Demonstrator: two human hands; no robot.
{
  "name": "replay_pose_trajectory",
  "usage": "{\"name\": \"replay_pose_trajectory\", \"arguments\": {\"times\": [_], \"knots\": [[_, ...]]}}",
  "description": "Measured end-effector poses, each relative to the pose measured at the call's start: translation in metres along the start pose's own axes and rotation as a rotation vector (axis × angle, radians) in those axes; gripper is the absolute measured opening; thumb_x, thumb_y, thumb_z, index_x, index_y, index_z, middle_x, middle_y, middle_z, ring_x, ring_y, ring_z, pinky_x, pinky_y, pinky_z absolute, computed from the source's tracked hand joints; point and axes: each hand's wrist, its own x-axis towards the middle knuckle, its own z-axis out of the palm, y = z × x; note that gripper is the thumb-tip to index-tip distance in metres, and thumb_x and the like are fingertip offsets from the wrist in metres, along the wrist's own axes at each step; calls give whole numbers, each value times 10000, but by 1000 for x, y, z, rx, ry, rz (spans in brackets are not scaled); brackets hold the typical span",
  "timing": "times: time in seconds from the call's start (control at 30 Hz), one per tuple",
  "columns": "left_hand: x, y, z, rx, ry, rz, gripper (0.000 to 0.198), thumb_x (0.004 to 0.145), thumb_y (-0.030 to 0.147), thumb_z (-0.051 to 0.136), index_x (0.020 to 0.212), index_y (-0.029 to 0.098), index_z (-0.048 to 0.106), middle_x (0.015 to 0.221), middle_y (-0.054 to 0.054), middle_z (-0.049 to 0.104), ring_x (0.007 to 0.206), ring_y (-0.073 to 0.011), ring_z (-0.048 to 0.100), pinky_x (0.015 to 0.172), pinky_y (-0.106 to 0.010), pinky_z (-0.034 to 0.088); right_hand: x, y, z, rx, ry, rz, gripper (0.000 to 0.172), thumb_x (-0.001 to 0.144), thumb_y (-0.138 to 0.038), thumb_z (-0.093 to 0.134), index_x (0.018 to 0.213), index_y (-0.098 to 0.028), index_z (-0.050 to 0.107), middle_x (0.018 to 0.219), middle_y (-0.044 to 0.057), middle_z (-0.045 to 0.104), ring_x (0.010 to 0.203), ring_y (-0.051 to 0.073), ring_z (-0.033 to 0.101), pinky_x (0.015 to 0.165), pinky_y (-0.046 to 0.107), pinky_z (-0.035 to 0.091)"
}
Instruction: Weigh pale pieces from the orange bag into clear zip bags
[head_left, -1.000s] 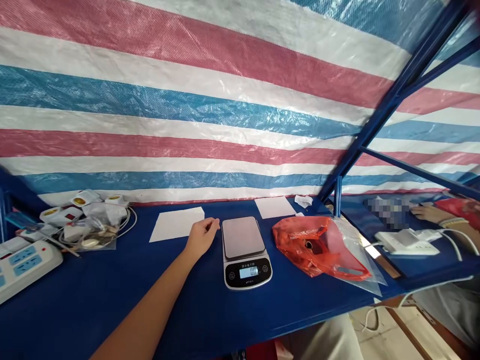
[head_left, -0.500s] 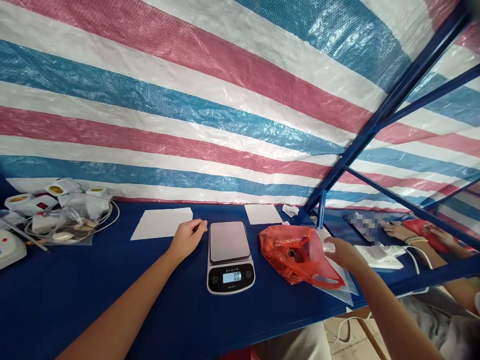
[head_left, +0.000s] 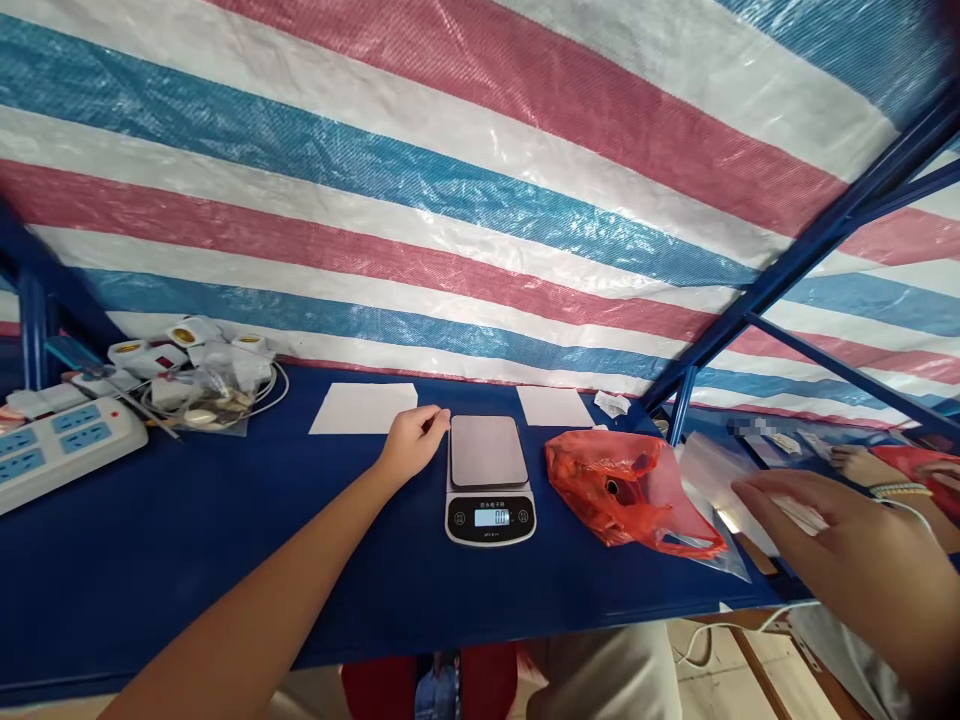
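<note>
My left hand (head_left: 414, 440) is closed in a loose fist beside the upper left edge of a kitchen scale (head_left: 489, 452); nothing shows in its fingers. The scale's lit display reads 0.0 and its plate is bare. Over at the right, my right hand (head_left: 840, 530), somewhat blurred, has its fingers curled on a clear plastic bag (head_left: 709, 465), which stretches up from the table. Between that hand and the scale lies an open red plastic bag (head_left: 607, 495) with contents I cannot make out. Part of another clear sheet shows beneath the red bag.
White paper sheets (head_left: 364, 408) (head_left: 553, 406) lie behind the scale. At left are a power strip (head_left: 71, 445), white devices and a small bag with cables (head_left: 217, 390). A blue frame post (head_left: 682, 405) rises at right; beyond it are a co-worker's hands (head_left: 862, 465).
My right hand has moved right and nearer, drawing the clear bag away from beside the red bag. My left hand stays by the scale. The view has shifted somewhat.
</note>
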Motion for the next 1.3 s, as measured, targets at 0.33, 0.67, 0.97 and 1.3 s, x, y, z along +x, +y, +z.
{"name": "replay_pose_trajectory", "arguments": {"times": [0.33, 0.67, 0.97, 1.3], "knots": [[-29, 34, 6, -277, -137, 206, 362, 954, 521, 497, 840, 191, 595, 757, -32, 614, 671, -155, 553, 637, -290, 447, -17, -213, 133, 411, -187, -450, 509, 1010, -122, 355, 1458, -165, 593, 1513, 125, 583, 1409, 305, 535, 1134, 552, 477], [-20, 18, 6, -281, 218, 12, 430, 1014, 502, 409, 695, 215, 446, 626, 4, 524, 607, -138, 486, 614, -288, 425, -14, -279, 160, 489, -309, -471, 577, 988, -94, 359, 1538, -183, 511, 1611, 67, 475, 1534, 317, 364, 1216, 588, 366], [-10, 8, -3, -120, 256, 80, 399, 973, 413, 483, 640, 212, 393, 585, 33, 399, 571, -118, 380, 585, -283, 347, -13, -268, 163, 596, -226, -294, 545, 1021, -238, 412, 1549, -114, 467, 1596, 172, 474, 1504, 316, 408, 1205, 567, 392], [-3, -6, -3, -124, 353, 52, 368, 940, 399, 533, 679, 231, 335, 593, 52, 357, 565, -114, 349, 570, -271, 333, -76, -250, 81, 1131, -624, -15, 232, 1050, -398, 538, 1134, -281, 720, 981, 24, 762, 913, 181, 728, 837, 294, 573]]}}
